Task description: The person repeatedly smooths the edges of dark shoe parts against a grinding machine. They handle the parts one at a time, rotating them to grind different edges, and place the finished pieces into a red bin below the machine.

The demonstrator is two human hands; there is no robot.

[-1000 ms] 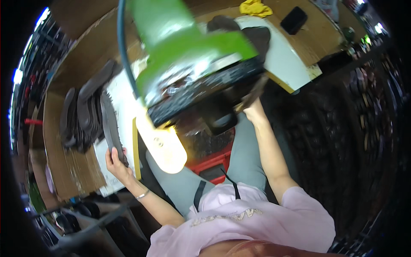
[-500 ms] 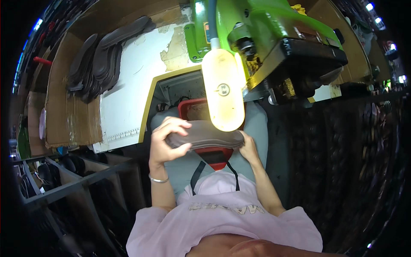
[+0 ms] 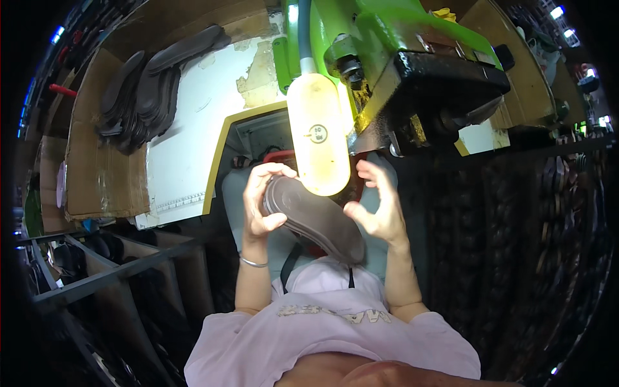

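Observation:
A small stack of dark brown shoe soles point(image 3: 316, 216) is tilted above my lap, its far end up to the left and its near end down to the right. My left hand point(image 3: 260, 197) grips the upper left end, thumb on the near side and fingers curled over the far side. My right hand point(image 3: 385, 209) is off the soles, just to their right, with thumb and fingers spread and nothing in them. A glowing yellowish lamp head point(image 3: 319, 138) hangs over the stack and hides part of its far edge.
Green machine point(image 3: 393, 26) with a black lower part point(image 3: 445, 80) ahead right. More dark soles point(image 3: 158, 97) lie on the white tabletop point(image 3: 196, 109), beside a cardboard wall point(image 3: 106, 180). A red container point(image 3: 277, 155) is partly hidden behind the lamp. A divided rack point(image 3: 116, 274) stands at left.
The stack has swung from nearly level to a steep slant, its right end now nearer me. My right hand has let go of that end and opened. My left hand keeps its hold.

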